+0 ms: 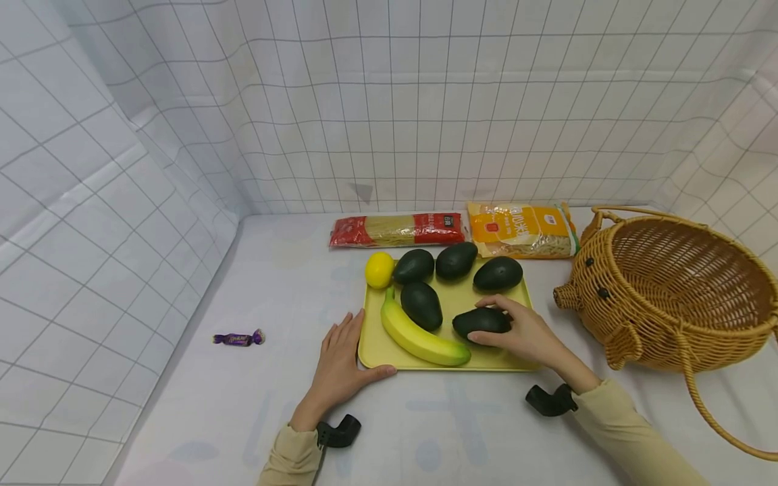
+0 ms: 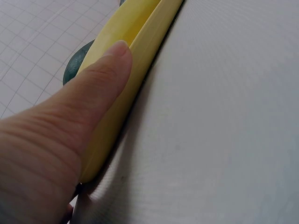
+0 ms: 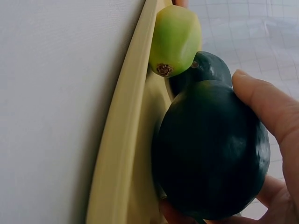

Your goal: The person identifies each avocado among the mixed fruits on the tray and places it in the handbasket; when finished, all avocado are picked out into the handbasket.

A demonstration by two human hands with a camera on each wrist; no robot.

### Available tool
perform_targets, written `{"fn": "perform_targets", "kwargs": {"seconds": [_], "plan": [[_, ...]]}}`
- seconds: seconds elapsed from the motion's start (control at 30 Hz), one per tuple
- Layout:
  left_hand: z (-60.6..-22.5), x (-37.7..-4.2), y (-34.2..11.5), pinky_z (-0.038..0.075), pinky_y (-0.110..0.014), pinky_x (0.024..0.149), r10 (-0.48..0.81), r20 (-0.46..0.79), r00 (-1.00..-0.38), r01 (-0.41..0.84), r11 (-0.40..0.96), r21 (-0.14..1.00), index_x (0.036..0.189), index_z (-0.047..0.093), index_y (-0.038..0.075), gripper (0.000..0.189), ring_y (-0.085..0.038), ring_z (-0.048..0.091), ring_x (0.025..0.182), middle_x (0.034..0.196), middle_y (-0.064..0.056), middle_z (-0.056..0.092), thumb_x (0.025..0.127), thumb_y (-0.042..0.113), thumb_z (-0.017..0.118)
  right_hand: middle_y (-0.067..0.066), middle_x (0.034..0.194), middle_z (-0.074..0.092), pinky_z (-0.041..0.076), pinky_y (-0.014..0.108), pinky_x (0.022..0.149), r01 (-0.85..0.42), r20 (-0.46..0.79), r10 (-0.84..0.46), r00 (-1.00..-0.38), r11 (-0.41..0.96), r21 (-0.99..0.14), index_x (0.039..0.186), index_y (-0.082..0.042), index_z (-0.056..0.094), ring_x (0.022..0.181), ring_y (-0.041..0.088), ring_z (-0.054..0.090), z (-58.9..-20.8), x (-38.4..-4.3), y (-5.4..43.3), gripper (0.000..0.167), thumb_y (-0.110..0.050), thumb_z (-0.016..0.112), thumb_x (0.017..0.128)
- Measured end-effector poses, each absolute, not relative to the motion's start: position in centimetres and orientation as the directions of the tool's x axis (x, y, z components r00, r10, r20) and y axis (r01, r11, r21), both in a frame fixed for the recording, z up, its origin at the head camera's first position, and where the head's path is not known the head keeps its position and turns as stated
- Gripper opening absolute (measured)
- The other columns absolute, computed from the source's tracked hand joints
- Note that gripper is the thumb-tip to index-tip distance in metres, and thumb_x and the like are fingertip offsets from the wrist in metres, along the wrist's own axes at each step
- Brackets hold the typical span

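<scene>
While lying flat on the white table (image 1: 231, 405), palm down, left hand (image 1: 340, 368) rests at the near left corner of the yellow tray (image 1: 379, 347), fingers straight and together along the tray's left edge, thumb (image 2: 100, 79) pressed against the near rim. Right hand (image 1: 525, 334) reaches over the tray's near right corner, forearm slanting in from the near right, fingers and thumb curled round the near avocado (image 1: 482, 321), clamped on it from the right and from above.

Largest first: wicker basket (image 1: 675, 297) at the table's right edge, tilted, mouth open toward the camera, well apart from the tray's right rim, bare table between. Tray near the table's middle. Red noodle packet (image 1: 398, 229) and orange packet (image 1: 523, 229) along the far edge, just behind the tray. Banana (image 1: 422, 335) lying slantwise in the near half of the tray, its tip just beside the gripped avocado. Four more avocados (image 1: 421, 305) in the far half. Lemon (image 1: 379, 270) at the far left corner. Purple candy (image 1: 238, 338) alone toward the left edge, open table all round it.
</scene>
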State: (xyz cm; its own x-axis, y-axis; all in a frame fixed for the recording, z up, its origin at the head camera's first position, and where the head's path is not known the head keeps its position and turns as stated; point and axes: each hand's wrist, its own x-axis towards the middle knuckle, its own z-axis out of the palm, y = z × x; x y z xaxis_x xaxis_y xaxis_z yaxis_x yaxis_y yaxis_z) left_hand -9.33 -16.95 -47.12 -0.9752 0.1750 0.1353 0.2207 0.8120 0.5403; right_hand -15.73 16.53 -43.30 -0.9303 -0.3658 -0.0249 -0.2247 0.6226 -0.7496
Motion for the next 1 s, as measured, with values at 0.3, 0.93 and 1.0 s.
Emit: {"fn": "perform_targets", "kwargs": {"seconds": [0.3, 0.93, 1.0], "plan": [[-47.0, -9.3, -17.0, 0.006, -0.044, 0.113, 0.172, 0.121, -0.978, 0.210, 0.814, 0.542, 0.153, 0.018, 0.009, 0.113, -0.024, 0.012, 0.142, 0.152, -0.011, 0.027, 0.071, 0.068, 0.069, 0.005, 0.120, 0.059, 0.045, 0.039, 0.078, -0.228, -0.042, -0.364, -0.930, 0.665, -0.711, 0.119, -0.026, 0.060, 0.096, 0.023, 0.055, -42.8, -15.5, 17.1, 0.057, -0.059, 0.072, 0.075], [-47.1, -9.3, -17.0, 0.004, -0.044, 0.114, 0.168, 0.111, -0.979, 0.202, 0.817, 0.541, 0.153, 0.017, 0.009, 0.113, -0.023, 0.012, 0.142, 0.152, -0.011, 0.027, 0.071, 0.069, 0.068, 0.009, 0.118, 0.059, 0.046, 0.039, 0.072, -0.265, 0.001, -0.350, -0.937, 0.708, -0.655, 0.119, -0.024, 0.061, 0.092, 0.025, 0.055, -39.3, -15.8, 18.0, 0.058, -0.060, 0.070, 0.076], [-47.1, -9.3, -17.0, 0.005, -0.044, 0.114, 0.168, 0.111, -0.979, 0.202, 0.817, 0.540, 0.153, 0.017, 0.009, 0.113, -0.023, 0.012, 0.142, 0.152, -0.011, 0.027, 0.071, 0.069, 0.067, 0.009, 0.118, 0.057, 0.044, 0.039, 0.072, -0.274, 0.018, -0.346, -0.938, 0.707, -0.652, 0.119, -0.023, 0.061, 0.089, 0.025, 0.052, -38.7, -15.6, 18.0, 0.058, -0.060, 0.071, 0.076]]}}
